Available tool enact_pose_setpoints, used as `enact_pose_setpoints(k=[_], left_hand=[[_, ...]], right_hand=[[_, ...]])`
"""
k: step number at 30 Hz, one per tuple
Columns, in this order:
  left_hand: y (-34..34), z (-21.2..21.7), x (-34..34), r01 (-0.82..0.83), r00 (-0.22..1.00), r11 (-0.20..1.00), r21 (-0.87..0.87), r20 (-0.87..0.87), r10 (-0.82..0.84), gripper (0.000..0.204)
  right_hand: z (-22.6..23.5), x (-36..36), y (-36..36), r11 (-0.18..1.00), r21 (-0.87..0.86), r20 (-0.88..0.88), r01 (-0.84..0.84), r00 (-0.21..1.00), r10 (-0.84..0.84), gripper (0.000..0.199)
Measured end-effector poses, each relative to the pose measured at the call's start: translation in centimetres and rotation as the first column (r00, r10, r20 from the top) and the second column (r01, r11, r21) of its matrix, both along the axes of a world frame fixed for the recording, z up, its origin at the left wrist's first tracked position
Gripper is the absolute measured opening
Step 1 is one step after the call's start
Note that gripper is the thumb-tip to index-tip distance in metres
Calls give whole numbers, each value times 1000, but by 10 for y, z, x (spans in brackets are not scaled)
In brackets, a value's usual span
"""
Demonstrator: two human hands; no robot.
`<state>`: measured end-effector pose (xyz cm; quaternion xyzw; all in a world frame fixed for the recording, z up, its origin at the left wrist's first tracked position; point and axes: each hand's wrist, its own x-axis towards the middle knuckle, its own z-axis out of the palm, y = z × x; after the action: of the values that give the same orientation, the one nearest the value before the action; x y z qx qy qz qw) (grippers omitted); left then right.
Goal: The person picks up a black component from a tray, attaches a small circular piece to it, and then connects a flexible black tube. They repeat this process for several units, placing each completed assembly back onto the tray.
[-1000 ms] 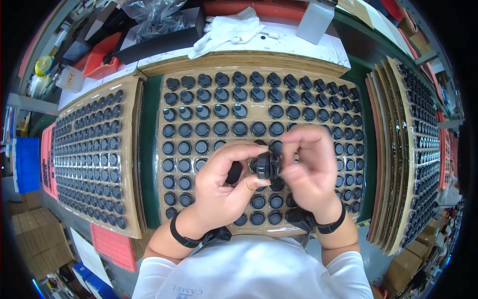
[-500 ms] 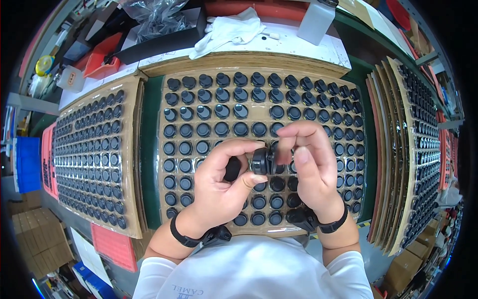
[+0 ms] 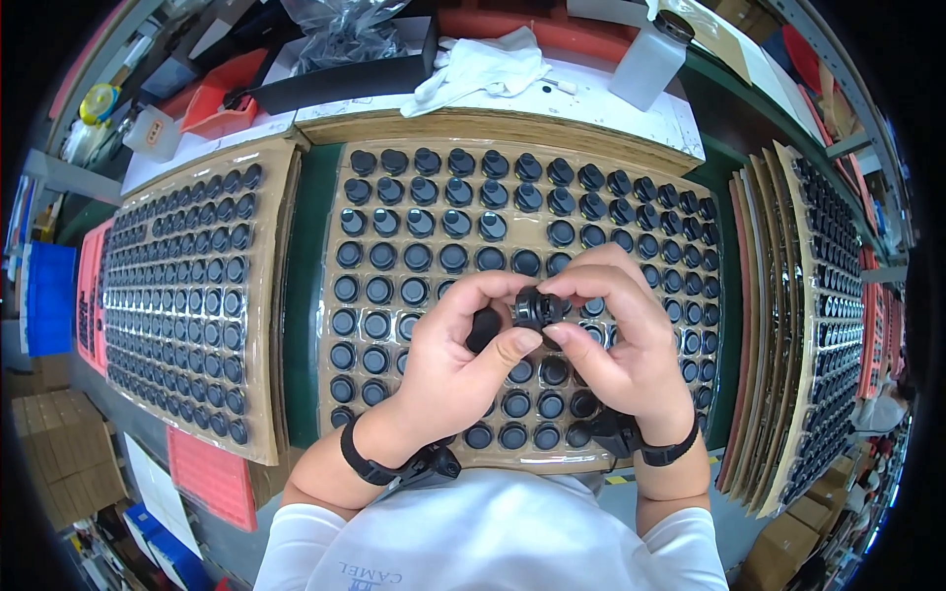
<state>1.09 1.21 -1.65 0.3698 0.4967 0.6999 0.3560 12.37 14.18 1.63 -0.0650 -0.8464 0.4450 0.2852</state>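
Observation:
Both my hands are closed on one small round black plastic part [image 3: 538, 308] above the middle of the tray. The thumb and forefinger of my left hand [image 3: 448, 350] pinch its left side. My right hand [image 3: 631, 355] grips its right side with fingertips and thumb. Another black rounded piece [image 3: 483, 330] is tucked against my left palm, partly covered by the fingers. Below lies a brown tray [image 3: 529, 232] with rows of similar black round parts under clear plastic pockets. One pocket in an upper row holds no part.
Another filled tray [image 3: 258, 394] lies at the left on a stack. More trays [image 3: 778, 325] stand steeply stacked at the right. Beyond the wooden edge, a white shelf carries a white glove [image 3: 483, 69], a translucent bottle [image 3: 650, 64], a black box [image 3: 345, 81] and a red bin [image 3: 219, 106].
My right hand's fingers, raised and apart from the part's right side before, have closed onto it. The part has turned slightly between my hands, and the whole view has shifted a little.

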Motion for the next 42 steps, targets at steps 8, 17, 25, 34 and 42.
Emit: enact_pose_setpoints(k=[8,17,25,34,42], left_hand=[[2,-1,-4,233,945,966,-111,260,-198,41],[2,1,-13,270,876,951,-148,448,-179,56],[4,2,-14,255,863,949,-184,487,-137,64],[3,-7,-11,244,904,948,-205,403,-146,66],[2,-12,-4,308,934,909,-280,268,-234,72]], right_hand=[[-9,-24,39,871,-471,305,138,952,15,18],[-43,-54,48,885,462,447,55,848,-286,19],[-36,-52,48,874,485,344,18,915,-210,20],[16,-27,7,906,307,287,-290,936,203,20],[7,-15,0,857,416,297,-305,936,189,26]])
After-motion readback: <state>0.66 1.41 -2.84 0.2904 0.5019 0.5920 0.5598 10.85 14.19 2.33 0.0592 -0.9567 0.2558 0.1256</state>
